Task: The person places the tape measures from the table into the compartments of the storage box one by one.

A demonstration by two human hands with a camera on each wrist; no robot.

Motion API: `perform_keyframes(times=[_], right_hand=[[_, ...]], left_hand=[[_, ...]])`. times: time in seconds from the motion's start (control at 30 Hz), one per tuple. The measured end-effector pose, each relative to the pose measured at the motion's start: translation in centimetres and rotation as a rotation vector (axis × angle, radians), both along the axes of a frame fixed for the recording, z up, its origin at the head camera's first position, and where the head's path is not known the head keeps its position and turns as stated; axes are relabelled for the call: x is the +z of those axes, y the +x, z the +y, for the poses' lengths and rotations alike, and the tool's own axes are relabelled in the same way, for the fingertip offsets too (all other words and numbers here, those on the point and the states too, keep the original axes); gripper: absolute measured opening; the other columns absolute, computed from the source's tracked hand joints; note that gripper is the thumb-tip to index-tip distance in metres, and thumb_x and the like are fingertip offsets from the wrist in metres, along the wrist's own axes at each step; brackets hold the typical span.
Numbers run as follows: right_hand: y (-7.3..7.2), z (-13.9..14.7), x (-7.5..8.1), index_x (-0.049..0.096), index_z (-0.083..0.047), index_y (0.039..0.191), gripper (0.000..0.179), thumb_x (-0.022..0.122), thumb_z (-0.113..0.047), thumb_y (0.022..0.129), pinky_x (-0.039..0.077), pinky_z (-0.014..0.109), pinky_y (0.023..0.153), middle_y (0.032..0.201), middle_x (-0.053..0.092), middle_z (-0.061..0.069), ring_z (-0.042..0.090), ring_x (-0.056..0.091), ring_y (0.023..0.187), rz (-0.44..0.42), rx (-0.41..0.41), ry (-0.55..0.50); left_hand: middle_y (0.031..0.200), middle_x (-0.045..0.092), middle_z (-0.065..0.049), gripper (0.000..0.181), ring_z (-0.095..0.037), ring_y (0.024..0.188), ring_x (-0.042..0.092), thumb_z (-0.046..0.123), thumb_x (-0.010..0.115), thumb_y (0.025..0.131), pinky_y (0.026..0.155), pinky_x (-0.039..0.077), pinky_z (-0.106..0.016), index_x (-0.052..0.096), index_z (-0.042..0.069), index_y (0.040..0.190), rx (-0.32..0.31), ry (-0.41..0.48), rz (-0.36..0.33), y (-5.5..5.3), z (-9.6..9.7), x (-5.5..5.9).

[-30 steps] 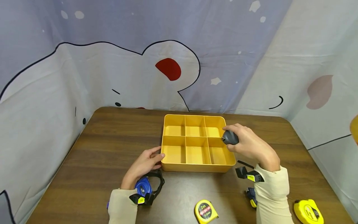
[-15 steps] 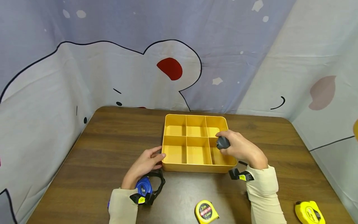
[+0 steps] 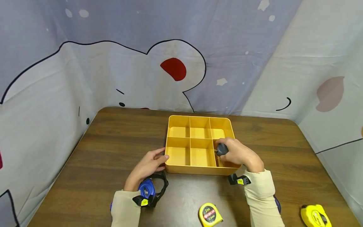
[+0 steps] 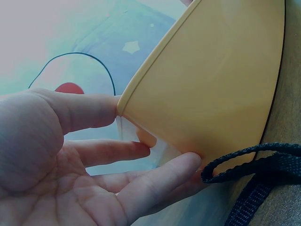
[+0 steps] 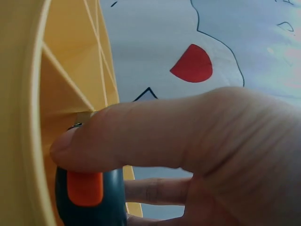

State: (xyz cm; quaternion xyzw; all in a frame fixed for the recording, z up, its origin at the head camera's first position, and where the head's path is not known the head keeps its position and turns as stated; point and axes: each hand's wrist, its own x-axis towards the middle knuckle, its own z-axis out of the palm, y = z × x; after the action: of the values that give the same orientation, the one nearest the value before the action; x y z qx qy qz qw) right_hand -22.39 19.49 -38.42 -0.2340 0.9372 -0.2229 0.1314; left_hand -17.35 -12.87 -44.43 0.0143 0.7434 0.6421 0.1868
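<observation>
A yellow box [image 3: 195,170] with several compartments stands on the table. My right hand [image 3: 239,154] grips a dark tape measure [image 3: 222,149] inside the front right compartment; whether it touches the floor there is hidden. In the right wrist view, the tape measure [image 5: 113,202] shows an orange button [image 5: 84,189], and my thumb lies over its top near a metal tip. My left hand [image 3: 147,165] touches the box's front left corner with extended fingers. In the left wrist view, the thumb of that hand [image 4: 94,113] meets the rim of the box [image 4: 150,61].
Beside my left wrist lies a blue tape measure [image 3: 146,188] with a black strap [image 3: 164,186]. A yellow tape measure [image 3: 210,215] sits at front centre, another yellow tape measure [image 3: 316,216] at front right. My right sleeve partly hides a dark blue item [image 3: 277,204]. A printed curtain [image 3: 127,72] hangs behind.
My right hand has moved left and down with the tape measure, from over the box's right edge into the front right compartment. My left hand has stayed at the corner.
</observation>
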Motion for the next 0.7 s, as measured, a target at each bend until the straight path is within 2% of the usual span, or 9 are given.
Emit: perform_keyframes(times=[0.37,0.5,0.7], right_hand=[[-0.5,-0.1,0.3,0.061,-0.012,0.105,0.037,0.073,-0.010,0.071,0.045,0.028,0.062,0.090,0.059,0.004,0.019,0.052,0.077,-0.063,0.045,0.068],[-0.7,0.1,0.0,0.061,-0.014,0.105,0.039,0.077,-0.013,0.069,0.046,0.026,0.061,0.091,0.058,0.003,0.017,0.052,0.077,-0.096,0.070,0.090],[-1.0,-0.4,-0.1,0.060,-0.015,0.103,0.037,0.077,-0.012,0.071,0.046,0.027,0.059,0.086,0.057,0.002,0.017,0.052,0.073,-0.181,0.098,0.131]], left_hand=[[0.129,0.048,-0.025,0.060,-0.032,0.110,0.055,0.024,0.055,0.092,0.081,0.052,-0.039,0.030,0.000,0.142,-0.010,0.006,0.000,-0.1,0.1,0.0],[0.130,0.047,-0.026,0.062,-0.033,0.111,0.055,0.025,0.055,0.092,0.081,0.051,-0.040,0.029,-0.001,0.142,-0.022,0.002,0.006,-0.1,0.1,0.0],[0.131,0.045,-0.027,0.063,-0.036,0.114,0.052,0.025,0.055,0.092,0.083,0.050,-0.042,0.027,-0.001,0.142,-0.035,0.008,0.009,0.0,0.0,0.0]])
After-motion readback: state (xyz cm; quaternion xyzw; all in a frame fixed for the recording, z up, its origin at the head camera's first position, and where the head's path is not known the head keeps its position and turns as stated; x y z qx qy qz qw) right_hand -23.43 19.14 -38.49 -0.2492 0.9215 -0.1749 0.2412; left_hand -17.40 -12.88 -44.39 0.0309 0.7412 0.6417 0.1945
